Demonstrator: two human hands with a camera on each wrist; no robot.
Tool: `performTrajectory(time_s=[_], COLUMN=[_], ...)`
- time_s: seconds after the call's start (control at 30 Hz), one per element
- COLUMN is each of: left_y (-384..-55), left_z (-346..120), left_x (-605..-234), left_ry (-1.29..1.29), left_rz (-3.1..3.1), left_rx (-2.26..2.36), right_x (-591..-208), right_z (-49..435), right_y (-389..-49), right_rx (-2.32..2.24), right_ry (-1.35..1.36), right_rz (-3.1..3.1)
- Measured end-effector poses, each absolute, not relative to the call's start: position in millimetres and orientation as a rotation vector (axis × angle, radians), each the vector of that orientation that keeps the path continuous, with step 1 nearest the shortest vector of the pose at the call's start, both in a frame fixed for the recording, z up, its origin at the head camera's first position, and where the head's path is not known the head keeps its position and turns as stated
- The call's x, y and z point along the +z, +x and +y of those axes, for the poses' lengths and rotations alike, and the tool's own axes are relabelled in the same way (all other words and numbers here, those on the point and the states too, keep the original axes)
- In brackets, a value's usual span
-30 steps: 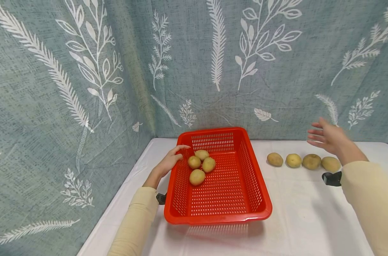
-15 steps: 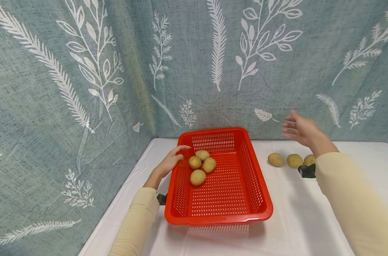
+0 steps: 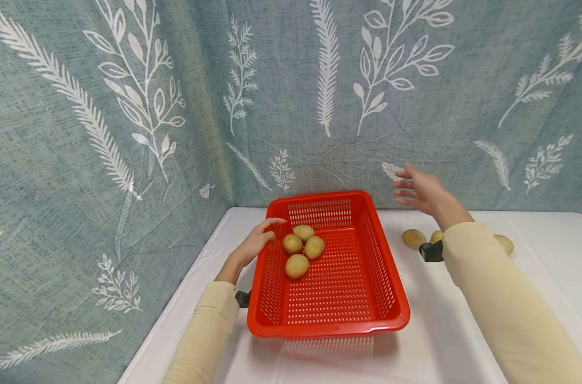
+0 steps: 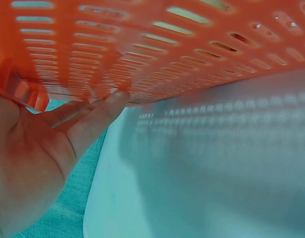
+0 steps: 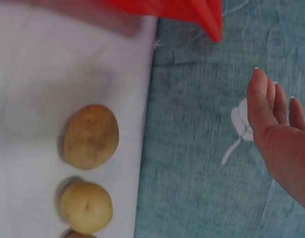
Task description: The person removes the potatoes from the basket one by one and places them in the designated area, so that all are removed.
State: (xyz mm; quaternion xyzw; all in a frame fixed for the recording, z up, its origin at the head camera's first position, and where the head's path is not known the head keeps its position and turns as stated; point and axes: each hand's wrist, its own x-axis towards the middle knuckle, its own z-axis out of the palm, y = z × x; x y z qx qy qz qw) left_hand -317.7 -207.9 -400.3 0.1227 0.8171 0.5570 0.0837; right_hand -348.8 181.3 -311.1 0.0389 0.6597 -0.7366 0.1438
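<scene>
A red perforated plastic basket [image 3: 336, 277] stands on the white cloth. Several potatoes [image 3: 297, 266] lie at its left side inside. At the basket's left rim, my left hand [image 3: 253, 245] holds on; in the left wrist view its fingers [image 4: 95, 121] touch the slotted outer wall. My right hand [image 3: 422, 192] hovers in the air right of the basket, fingers spread and holding nothing. Below it, a row of potatoes [image 3: 413, 238] lies on the cloth, partly hidden by the right sleeve. Two of these potatoes [image 5: 91, 136] show whole in the right wrist view.
A green-blue curtain [image 3: 291, 96] with white leaf prints rises behind and to the left of the table. White cloth [image 3: 315, 362] covers the tabletop, visible before the basket and around the potato row. Black wrist cameras [image 3: 431, 252] hang under the forearms.
My right hand has swept left in the air, from above the right end of the potato row toward the basket. The left hand, basket and potatoes have stayed in place.
</scene>
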Motion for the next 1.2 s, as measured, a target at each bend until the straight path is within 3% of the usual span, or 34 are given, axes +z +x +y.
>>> performTrajectory(time_s=[0.6,1.2], left_y=[-319,-319], left_z=[-208,-210], left_x=[-401,-403], left_ry=[0.369,0.392], left_rz=[2.461,2.454], left_rx=[1.637,1.673], right_x=[-313,-341], right_z=[119,63], right_y=[-356,-354], right_rx=[-2.159,-2.172], right_ry=[0.074,0.072], right_rz=[1.773,1.663])
